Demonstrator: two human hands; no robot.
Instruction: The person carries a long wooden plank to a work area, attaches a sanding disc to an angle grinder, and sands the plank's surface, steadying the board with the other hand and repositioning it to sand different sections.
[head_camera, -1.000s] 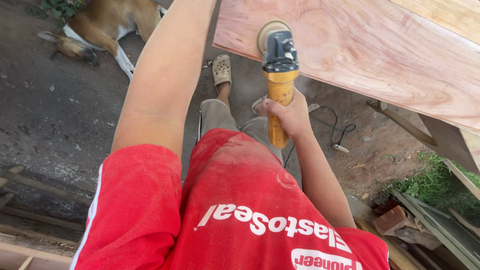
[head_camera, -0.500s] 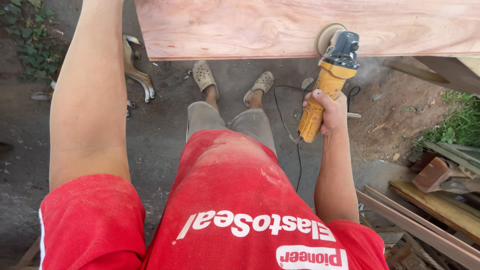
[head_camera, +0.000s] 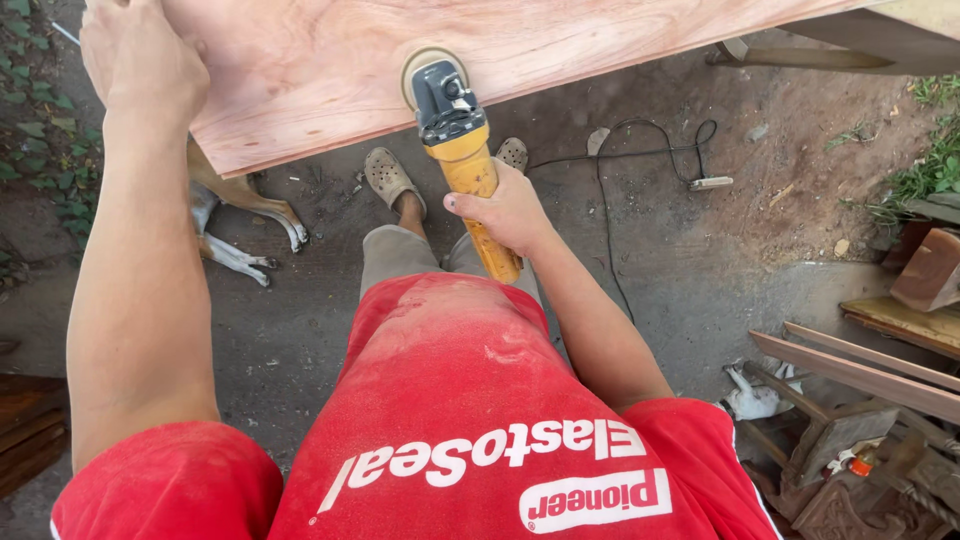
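Gripping the yellow-bodied angle grinder (head_camera: 462, 150) by its handle, the right hand (head_camera: 508, 212) has its fingers closed tight round the yellow shaft, thumb lying along the left side. The grinder has a black head and a round tan sanding disc, and the disc lies flat against the near edge of the plywood sheet (head_camera: 330, 70), a pale reddish board with wavy grain. The right arm reaches forward from the red shirt, elbow slightly bent. Left of the grinder, the left hand (head_camera: 135, 55) presses palm down on the sheet, fingers spread flat, holding nothing, arm nearly straight.
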